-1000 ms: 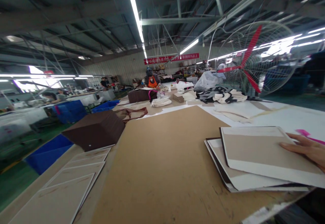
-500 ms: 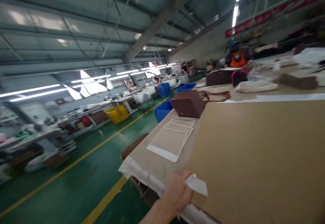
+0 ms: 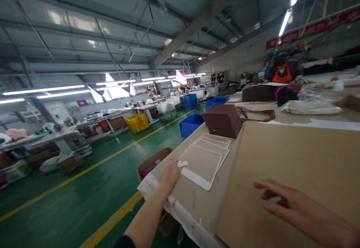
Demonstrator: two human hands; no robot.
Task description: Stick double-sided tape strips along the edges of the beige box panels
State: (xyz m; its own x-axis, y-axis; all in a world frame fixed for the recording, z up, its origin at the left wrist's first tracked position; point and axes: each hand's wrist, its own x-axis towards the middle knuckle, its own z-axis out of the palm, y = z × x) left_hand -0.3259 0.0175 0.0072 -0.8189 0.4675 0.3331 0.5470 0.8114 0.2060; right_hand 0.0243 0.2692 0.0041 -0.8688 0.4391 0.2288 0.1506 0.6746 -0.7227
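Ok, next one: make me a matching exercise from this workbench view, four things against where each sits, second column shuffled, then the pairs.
Things
1. dark brown square box
2. yellow plastic crate
3. small white paper scrap
4. large brown cardboard sheet

Places
A. beneath the open right hand
B. at the fingertips of the left hand
C. across the green floor
D. just beyond the stack of beige white-edged panels

Pairs: 1-D, 2-C, 3-B, 4-A

long table (image 3: 197, 203) under cardboard sheet (image 3: 298, 165)
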